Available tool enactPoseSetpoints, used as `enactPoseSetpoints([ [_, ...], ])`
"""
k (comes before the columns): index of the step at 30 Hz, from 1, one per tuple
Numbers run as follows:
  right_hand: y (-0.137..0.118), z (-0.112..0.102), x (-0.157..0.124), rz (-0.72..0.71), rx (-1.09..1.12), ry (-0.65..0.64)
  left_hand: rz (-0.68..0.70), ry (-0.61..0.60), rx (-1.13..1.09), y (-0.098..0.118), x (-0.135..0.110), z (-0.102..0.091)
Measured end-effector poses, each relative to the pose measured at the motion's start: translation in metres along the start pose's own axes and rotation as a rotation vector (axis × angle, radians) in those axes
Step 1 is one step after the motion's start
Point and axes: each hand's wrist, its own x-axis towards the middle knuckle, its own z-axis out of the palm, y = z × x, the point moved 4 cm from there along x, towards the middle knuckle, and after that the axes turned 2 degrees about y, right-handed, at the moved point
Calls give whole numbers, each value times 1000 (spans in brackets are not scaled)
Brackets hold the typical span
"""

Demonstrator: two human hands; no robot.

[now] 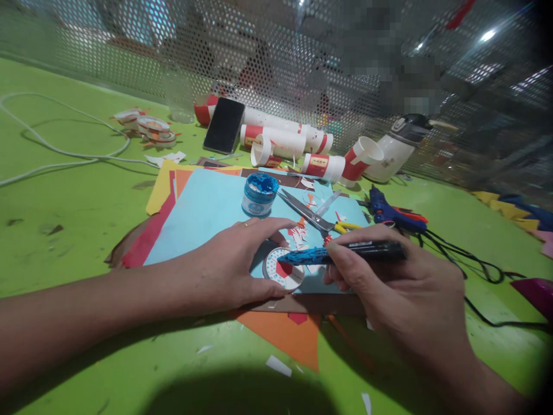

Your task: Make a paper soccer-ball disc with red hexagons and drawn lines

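Note:
With thumb and fingers bent round its rim, my left hand (233, 265) steadies a small round white paper piece (295, 280), which looks like a cup bottom. A red shape marks its middle, and rows of blue dots cover its left part. My right hand (389, 276) grips a black marker (374, 249) whose front end is coated in blue paint. That blue end points left, over the dotted face; whether it touches cannot be told. Behind my left hand, an open jar of blue paint (258, 202) stands on light blue paper (207, 202).
Scissors (305, 208) with yellow handles lie beyond the disc among paper scraps. A blue glue gun (384, 208) and its black cord are at right. Farther back are a phone (223, 125), paper cups (324, 166) and a flask (391, 153). A white cable (64, 151) curls at left.

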Motion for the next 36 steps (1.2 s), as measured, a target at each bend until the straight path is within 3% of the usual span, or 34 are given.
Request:
enactPoseSetpoints([
  [23, -1, -1, 0, 50, 111, -8, 1, 4, 27, -1, 2, 0],
  [28, -6, -13, 2, 85, 157, 156, 0, -1, 15, -1, 1, 0],
  [36, 0, -5, 3, 102, 120, 35, 0, 11, 18, -2, 1, 0],
])
